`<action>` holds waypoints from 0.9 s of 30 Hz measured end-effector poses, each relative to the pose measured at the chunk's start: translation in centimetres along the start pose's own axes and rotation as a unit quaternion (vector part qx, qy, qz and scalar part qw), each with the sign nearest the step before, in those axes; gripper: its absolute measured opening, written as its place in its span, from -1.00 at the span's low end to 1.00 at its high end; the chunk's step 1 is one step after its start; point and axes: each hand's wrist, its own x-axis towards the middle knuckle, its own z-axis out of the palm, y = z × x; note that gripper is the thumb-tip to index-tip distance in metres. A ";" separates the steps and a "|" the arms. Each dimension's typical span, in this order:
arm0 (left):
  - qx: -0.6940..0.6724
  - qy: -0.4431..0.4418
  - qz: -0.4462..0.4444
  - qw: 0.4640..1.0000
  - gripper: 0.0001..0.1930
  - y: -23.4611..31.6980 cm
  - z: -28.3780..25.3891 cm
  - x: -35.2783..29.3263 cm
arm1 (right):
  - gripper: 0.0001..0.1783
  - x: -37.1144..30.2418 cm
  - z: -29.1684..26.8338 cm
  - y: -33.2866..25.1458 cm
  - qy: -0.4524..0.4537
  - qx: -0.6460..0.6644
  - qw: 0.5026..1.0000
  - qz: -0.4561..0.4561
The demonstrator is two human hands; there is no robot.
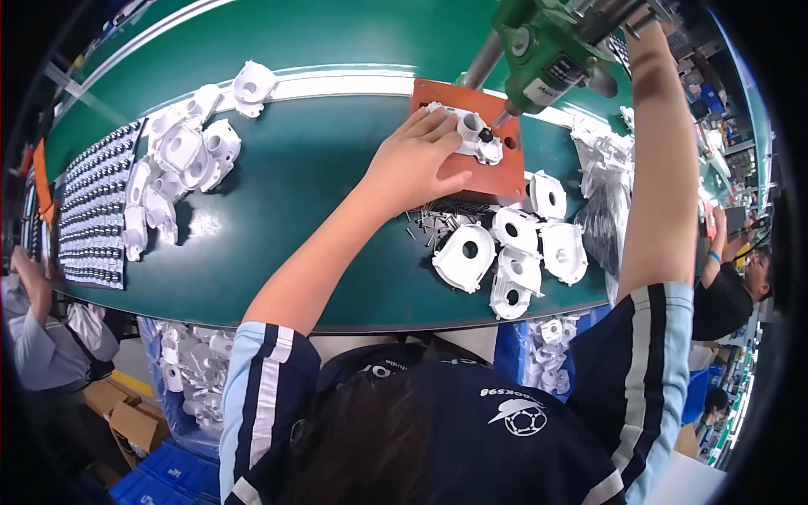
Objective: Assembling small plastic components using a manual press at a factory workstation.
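The left hand (412, 164) is partly open, its fingers laid over the left end of a white housing (473, 128) and its thumb spread apart from the part; the palm covers what lies beneath, so how firmly the fingers press cannot be told. The housing lies on an orange block (507, 174), just beside the metal tip of a green press (539, 63); its left end is hidden by the fingers. The right hand (644, 18) reaches up to the top edge, where machine parts and the picture's rim hide most of it, so its grip cannot be told. The press's upper end is cut off too. Below the table, a blue crate (528, 370) holds white parts, partly covered by the table edge and a sleeve; a plastic-lined container (153, 349) at left holds more of them. Near it stands an open cardboard box (139, 425), its contents too dark to make out. At right, clear bags (602, 223) blur the outlines of the white pieces there. Loose screws (433, 220) lie near the block, too crowded to count. At the left rim, a person (50, 337) is cut off by the dark border.
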 end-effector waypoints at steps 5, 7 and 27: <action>0.020 -0.014 0.004 1.000 -0.57 0.7 -0.3 0.9 | -0.82 -6.7 -9.2 5.9 -0.139 0.067 0.980 -0.129; -0.014 -0.010 0.029 0.999 -0.57 1.4 1.4 2.2 | -0.82 0.9 -4.8 -4.7 -0.203 0.061 0.965 -0.156; -0.054 -0.205 -0.064 0.975 -0.60 -0.2 -0.3 7.0 | -0.70 26.5 10.5 5.9 0.212 0.594 0.766 0.125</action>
